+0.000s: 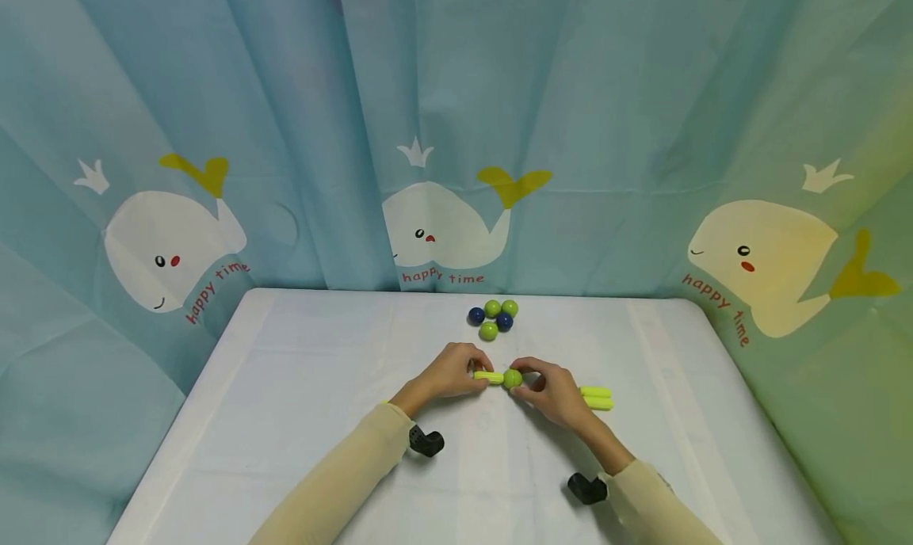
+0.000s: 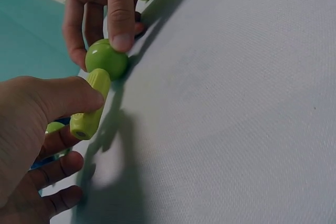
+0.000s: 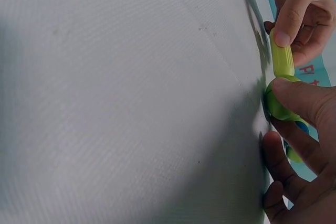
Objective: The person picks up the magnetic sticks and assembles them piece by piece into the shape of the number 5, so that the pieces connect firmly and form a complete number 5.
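While two yellow-green rods (image 1: 597, 398) lie at three o'clock of the right hand (image 1: 552, 390), its fingers pinch a green ball (image 1: 512, 379) against a third rod (image 1: 488, 378); the left hand (image 1: 451, 371) pinches that, remaining fingers loosely spread, probably steadying the join. Toward eleven, three green balls (image 1: 488, 331) and two navy balls (image 1: 476, 316) cluster on the counter (image 1: 285, 418), seemingly within reach.
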Available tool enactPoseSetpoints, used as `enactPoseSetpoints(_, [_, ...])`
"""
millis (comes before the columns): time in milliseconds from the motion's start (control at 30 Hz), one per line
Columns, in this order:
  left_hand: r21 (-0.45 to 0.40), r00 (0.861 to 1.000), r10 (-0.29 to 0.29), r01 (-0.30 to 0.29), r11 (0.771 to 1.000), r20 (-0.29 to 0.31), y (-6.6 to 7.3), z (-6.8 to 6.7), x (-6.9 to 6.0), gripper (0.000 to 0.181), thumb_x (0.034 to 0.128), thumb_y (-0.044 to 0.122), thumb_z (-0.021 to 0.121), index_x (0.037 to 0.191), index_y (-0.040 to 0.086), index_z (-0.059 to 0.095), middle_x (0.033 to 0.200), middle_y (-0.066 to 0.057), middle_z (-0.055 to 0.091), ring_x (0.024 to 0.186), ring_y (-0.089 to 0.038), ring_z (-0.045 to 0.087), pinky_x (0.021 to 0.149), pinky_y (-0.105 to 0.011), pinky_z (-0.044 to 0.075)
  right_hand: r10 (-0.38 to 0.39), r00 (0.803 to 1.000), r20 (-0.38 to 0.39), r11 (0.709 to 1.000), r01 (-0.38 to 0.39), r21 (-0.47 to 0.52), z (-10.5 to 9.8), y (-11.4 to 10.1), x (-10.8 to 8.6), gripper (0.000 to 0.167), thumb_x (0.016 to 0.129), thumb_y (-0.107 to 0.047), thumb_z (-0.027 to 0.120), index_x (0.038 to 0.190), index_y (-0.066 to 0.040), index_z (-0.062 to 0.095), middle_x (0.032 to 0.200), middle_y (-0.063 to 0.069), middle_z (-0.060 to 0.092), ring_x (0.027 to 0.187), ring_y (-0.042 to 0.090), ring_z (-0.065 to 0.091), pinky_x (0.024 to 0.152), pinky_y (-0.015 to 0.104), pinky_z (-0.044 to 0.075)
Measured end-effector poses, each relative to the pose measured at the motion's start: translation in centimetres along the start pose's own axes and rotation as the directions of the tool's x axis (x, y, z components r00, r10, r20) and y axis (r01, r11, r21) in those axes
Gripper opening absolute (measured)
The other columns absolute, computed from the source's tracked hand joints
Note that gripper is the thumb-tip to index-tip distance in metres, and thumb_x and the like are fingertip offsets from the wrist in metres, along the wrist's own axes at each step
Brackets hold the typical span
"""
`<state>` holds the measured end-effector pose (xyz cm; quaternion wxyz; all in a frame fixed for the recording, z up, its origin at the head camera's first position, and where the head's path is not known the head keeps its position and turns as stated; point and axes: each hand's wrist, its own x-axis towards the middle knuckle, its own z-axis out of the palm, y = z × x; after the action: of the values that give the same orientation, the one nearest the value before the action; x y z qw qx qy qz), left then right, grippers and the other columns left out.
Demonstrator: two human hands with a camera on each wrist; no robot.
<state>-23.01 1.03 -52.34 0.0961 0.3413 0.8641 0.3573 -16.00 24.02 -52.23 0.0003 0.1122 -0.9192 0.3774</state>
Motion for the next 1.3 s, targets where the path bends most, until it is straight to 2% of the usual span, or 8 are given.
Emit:
enactPoseSetpoints(200, [0.004, 1.0, 0.019, -0.019, 1.0, 0.01, 0.3, -0.5, 0.2, 0.024, 0.0904, 0.022, 0.08, 0.112, 0.01, 0.077, 0.091, 0.003, 0.07, 0.08, -0.015, 0.061, 0.071, -0.023, 0.047, -0.002, 1.0, 0.002, 1.0, 0.002, -0.01, -0.3, 0.1, 0.1, 0.035, 0.088, -0.01, 0.082, 0.121, -0.01, 0.071, 0.114, 0.007, 0.073, 0.071, 0.012, 0.058, 0.065, 0.027, 0.049])
enactPoseSetpoints(367, [0.068, 0.996, -0.004, 0.01, 0.998, -0.085, 0.6, -0.8, 0.6, 0.036, 0.0936, 0.029, 0.078, 0.125, 0.011, 0.072, 0.108, -0.007, 0.071, 0.097, -0.022, 0.065, 0.084, -0.033, 0.051, -0.011, 1.0, -0.001, 1.0, 0.011, -0.018, -0.7, 0.1, 0.1, 0.034, 0.088, -0.009, 0.081, 0.12, -0.009, 0.072, 0.112, 0.007, 0.073, 0.072, 0.012, 0.059, 0.066, 0.027, 0.049])
enactPoseSetpoints(467, [0.08, 0.983, -0.038, 0.053, 0.995, -0.181, 0.8, -0.8, 1.1, 0.043, 0.0938, 0.032, 0.077, 0.131, 0.011, 0.068, 0.116, -0.01, 0.069, 0.105, -0.025, 0.065, 0.089, -0.04, 0.051, -0.024, 1.0, -0.001, 1.0, 0.024, -0.019, -0.9, 0.2, 0.1, 0.033, 0.088, -0.009, 0.081, 0.119, -0.008, 0.072, 0.111, 0.008, 0.074, 0.073, 0.012, 0.059, 0.066, 0.028, 0.049])
enactPoseSetpoints(567, [0.046, 0.959, -0.084, 0.1, 0.994, -0.27, 0.8, -0.7, 1.6, 0.048, 0.0933, 0.033, 0.078, 0.134, 0.011, 0.065, 0.119, -0.014, 0.067, 0.107, -0.028, 0.064, 0.089, -0.044, 0.052, -0.03, 1.0, 0.001, 0.999, 0.03, -0.014, -1.0, 0.3, 0.1, 0.033, 0.088, -0.01, 0.081, 0.119, -0.008, 0.072, 0.111, 0.007, 0.074, 0.073, 0.011, 0.06, 0.066, 0.027, 0.05])
enactPoseSetpoints(700, [0.005, 0.927, -0.158, 0.169, 0.986, -0.339, 0.5, -0.4, 2.4, 0.049, 0.0922, 0.033, 0.079, 0.134, 0.013, 0.064, 0.115, -0.013, 0.067, 0.103, -0.027, 0.064, 0.085, -0.044, 0.052, -0.035, 0.999, 0.01, 0.999, 0.035, -0.005, -1.1, 0.4, 0.1, 0.032, 0.088, -0.009, 0.081, 0.118, -0.008, 0.072, 0.111, 0.007, 0.074, 0.072, 0.011, 0.06, 0.065, 0.028, 0.05])
enactPoseSetpoints(900, [0.001, 0.905, -0.209, 0.225, 0.974, -0.37, -0.2, 0.4, 3.3, 0.043, 0.0916, 0.037, 0.079, 0.129, 0.019, 0.068, 0.108, -0.007, 0.068, 0.095, -0.02, 0.062, 0.081, -0.04, 0.051, -0.034, 0.999, 0.02, 0.999, 0.033, 0.004, -1.2, 0.4, 0.3, 0.031, 0.088, -0.009, 0.081, 0.118, -0.008, 0.072, 0.11, 0.007, 0.074, 0.071, 0.01, 0.061, 0.065, 0.028, 0.05])
enactPoseSetpoints(1100, [0.083, 0.888, -0.2, 0.256, 0.963, -0.414, -0.5, 1.0, 3.9, 0.04, 0.0885, 0.04, 0.081, 0.124, 0.024, 0.071, 0.1, -0.001, 0.068, 0.084, -0.013, 0.06, 0.073, -0.034, 0.05, -0.026, 0.999, 0.023, 1.0, 0.026, 0.004, -1.1, 0.4, 0.3, 0.033, 0.088, -0.01, 0.081, 0.12, -0.009, 0.072, 0.111, 0.006, 0.074, 0.07, 0.009, 0.06, 0.065, 0.027, 0.05])
enactPoseSetpoints(1300, [0.154, 0.882, -0.196, 0.285, 0.946, -0.428, -0.4, 1.5, 4.6, 0.041, 0.0873, 0.045, 0.081, 0.122, 0.025, 0.074, 0.091, 0.004, 0.066, 0.078, -0.011, 0.058, 0.067, -0.031, 0.048, -0.047, 0.999, 0.005, 0.999, 0.047, 0.003, -1.1, 0.6, 0.1, 0.033, 0.088, -0.009, 0.081, 0.119, -0.008, 0.072, 0.11, 0.008, 0.074, 0.068, 0.008, 0.059, 0.063, 0.027, 0.049])
